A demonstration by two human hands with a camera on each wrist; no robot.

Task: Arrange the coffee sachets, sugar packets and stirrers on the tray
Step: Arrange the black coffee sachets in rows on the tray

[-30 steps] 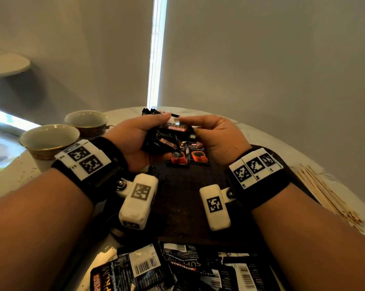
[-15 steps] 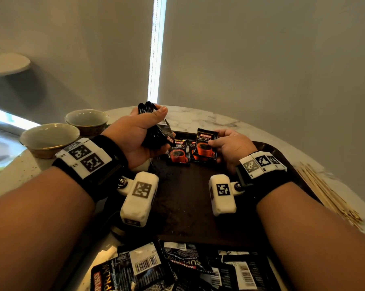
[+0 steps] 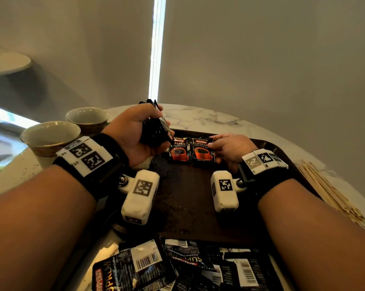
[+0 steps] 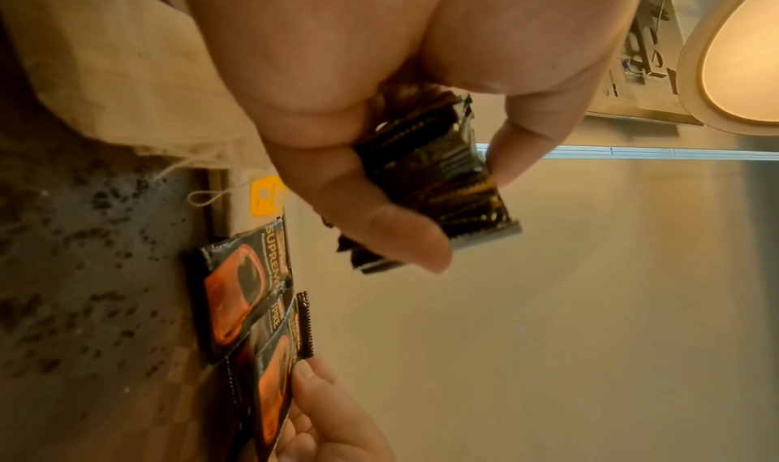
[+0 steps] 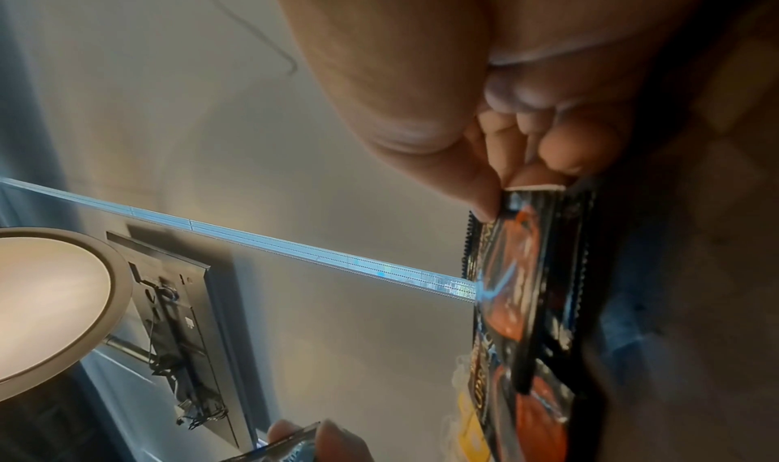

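Observation:
A dark brown tray (image 3: pixel 183 198) lies on the round marble table. At its far side lie black coffee sachets with orange cups printed on them: a left sachet (image 3: pixel 178 151) (image 4: pixel 240 299) and a right sachet (image 3: pixel 202 151) (image 4: pixel 274 386) (image 5: pixel 518 269) that overlaps a neighbour. My right hand (image 3: pixel 214 144) pinches the right sachet's right edge between thumb (image 5: pixel 484 202) and fingers, low on the tray. Just left of the row, above the tray's far left corner, my left hand (image 3: pixel 139 131) grips a stack of sachets (image 3: pixel 156 127) (image 4: pixel 438 176) upright.
A loose pile of sachets (image 3: pixel 177 265) covers the tray's near edge. Wooden stirrers (image 3: pixel 328 190) lie on the table right of the tray. Two cups (image 3: pixel 51 135) (image 3: pixel 87 117) stand at the left. A tea bag with a yellow tag (image 4: pixel 263 196) lies by the tray's left rim.
My right hand drew a sachet from the stack and brought it down onto the tray beside the others. My left hand pulled the stack back to the left and tilted it upright.

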